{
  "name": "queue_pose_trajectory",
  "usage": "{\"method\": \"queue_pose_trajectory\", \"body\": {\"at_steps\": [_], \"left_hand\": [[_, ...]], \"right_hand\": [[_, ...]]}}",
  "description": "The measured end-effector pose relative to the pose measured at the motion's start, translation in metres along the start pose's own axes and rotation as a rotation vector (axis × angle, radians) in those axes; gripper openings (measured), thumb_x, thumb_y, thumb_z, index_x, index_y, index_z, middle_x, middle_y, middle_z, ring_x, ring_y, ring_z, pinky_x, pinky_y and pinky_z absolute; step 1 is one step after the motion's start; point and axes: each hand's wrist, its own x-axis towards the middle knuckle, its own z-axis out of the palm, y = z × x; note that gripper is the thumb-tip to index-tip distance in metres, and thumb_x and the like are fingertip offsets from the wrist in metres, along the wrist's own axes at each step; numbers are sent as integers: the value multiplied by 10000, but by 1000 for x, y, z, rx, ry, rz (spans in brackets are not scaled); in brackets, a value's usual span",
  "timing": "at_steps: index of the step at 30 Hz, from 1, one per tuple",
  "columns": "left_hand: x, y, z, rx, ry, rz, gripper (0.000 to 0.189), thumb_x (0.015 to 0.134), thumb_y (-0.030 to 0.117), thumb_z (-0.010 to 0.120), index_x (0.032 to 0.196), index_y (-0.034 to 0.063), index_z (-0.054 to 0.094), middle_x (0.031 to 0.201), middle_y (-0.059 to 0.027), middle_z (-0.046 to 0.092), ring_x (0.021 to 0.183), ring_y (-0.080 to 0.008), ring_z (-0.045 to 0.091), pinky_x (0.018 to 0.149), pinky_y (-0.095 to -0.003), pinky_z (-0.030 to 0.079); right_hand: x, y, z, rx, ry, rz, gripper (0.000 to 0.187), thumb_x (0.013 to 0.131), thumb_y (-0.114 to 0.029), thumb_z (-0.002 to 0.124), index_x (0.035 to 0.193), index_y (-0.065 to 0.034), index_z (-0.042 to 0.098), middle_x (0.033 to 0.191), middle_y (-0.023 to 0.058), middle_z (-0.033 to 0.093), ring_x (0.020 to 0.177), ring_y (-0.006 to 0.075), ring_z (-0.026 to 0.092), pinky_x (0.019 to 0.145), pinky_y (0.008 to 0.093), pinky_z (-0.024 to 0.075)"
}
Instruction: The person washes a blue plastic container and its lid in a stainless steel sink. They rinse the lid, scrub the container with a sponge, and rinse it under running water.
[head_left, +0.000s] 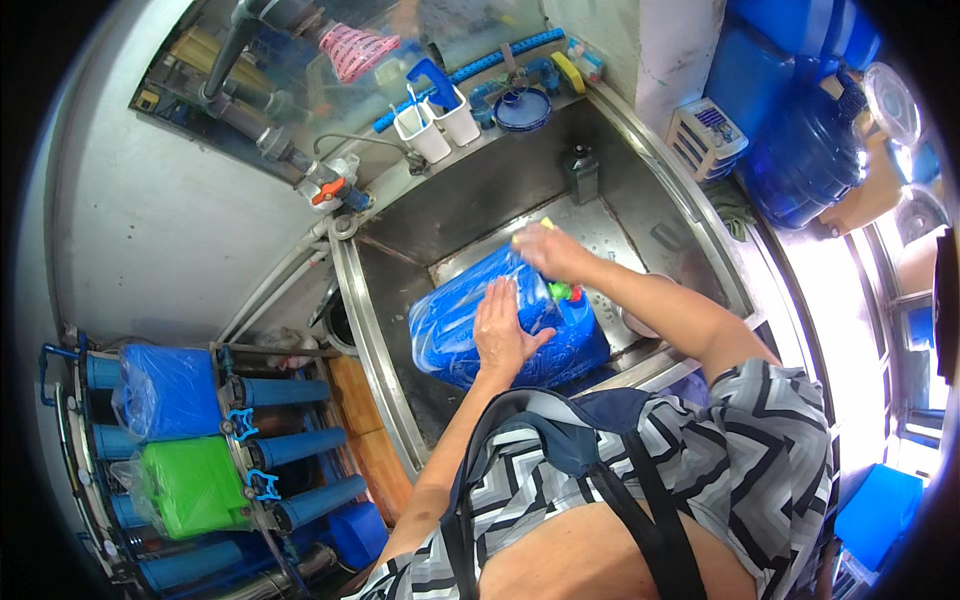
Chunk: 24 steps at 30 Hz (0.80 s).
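A blue plastic water container (457, 300) lies in the stainless steel sink (390, 277), streaked with white suds. My left hand (502, 330) rests flat on its upper face, fingers held fairly straight and thumb spread out. At the container's far end, my right hand (551, 251) is blurred and grips a yellow sponge (547, 223), of which only small edges show. A green and red spigot (564, 291) sits just below my right forearm, by the container's blue handle part. Part of the container's lower side is hidden by my left hand and the clothing.
A dark bottle (582, 176) stands in the sink's back corner. White holders (422, 133) with brushes and a blue lid (522, 110) are on the back ledge. An orange-handled valve (328, 192) is at the left corner. Blue filter housings (300, 452) fill the lower left.
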Motion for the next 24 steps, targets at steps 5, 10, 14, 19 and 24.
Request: {"method": "queue_pose_trajectory", "body": {"at_steps": [5,10,14,19,24], "left_hand": [[0,3,0,56,13,-24,1053,508,483,929,1347,-22,544,1369,-255,563,1297,-418,519,1067,-500,415],[24,-35,19,161,5,-129,970,629,668,805,1327,30,586,1329,-283,582,1242,-456,540,1033,-533,428],[50,-87,38,171,-113,-275,612,959,564,516,1283,62,652,1314,-199,631,1211,-396,583,1052,-483,427],[71,-122,52,-24,-241,-506,493,1041,411,371,1253,93,683,1295,-115,662,1218,-307,597,1060,-430,432],[71,-134,54,-49,-237,-445,470,1043,383,365,1246,109,689,1293,-108,664,1215,-295,602,1054,-420,439]], "right_hand": [[-47,111,75,480,-159,1098,388,963,-246,456,1110,24,693,1095,247,703,1006,320,706,902,464,529],[-129,114,126,479,-96,1515,409,903,-319,598,1193,-32,629,1082,180,685,975,331,673,837,503,537],[-47,92,72,1087,120,1418,572,843,-438,698,1311,-117,618,1293,140,644,1130,371,630,889,522,536],[32,6,70,190,400,353,450,815,-16,539,1233,-104,679,1239,174,673,1146,361,629,1038,439,475],[-36,-3,76,-74,170,-155,563,866,-45,545,1412,-181,544,1427,166,550,1304,337,543,1107,510,415]]}}
